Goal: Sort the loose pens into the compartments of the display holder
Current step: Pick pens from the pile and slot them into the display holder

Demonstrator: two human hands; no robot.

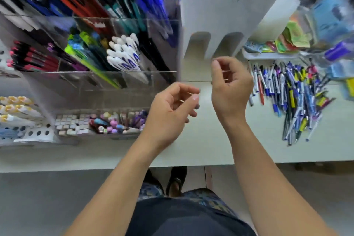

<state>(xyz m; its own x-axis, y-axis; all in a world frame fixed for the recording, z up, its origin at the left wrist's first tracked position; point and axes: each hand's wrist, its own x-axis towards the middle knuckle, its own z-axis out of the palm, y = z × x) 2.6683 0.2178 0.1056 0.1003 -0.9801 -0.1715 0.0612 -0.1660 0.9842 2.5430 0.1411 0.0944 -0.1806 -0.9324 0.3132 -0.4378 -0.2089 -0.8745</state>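
Pale counter [201, 140] carries a clear display holder [99, 74] at far left and loose pens [291, 97] heaped at right. Between them both hands hover, left hand [170, 113] and right hand [231, 86] loosely curled, grasping nothing.

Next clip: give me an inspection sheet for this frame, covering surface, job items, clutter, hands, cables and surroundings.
Surface: pale counter, bare in front of the person.
Job's things: heap of loose pens lying on the counter at right; clear display holder at left, its compartments already holding pens grouped by colour.
Clutter: white divider stand behind the hands; coloured packets at far right; small tray of erasers at lower left.
Hands: left hand and right hand raised over the counter, fingers curled; no pen visible in either, though blur makes this uncertain.
Cables: nothing seen.
Surroundings: grey floor below the counter edge.
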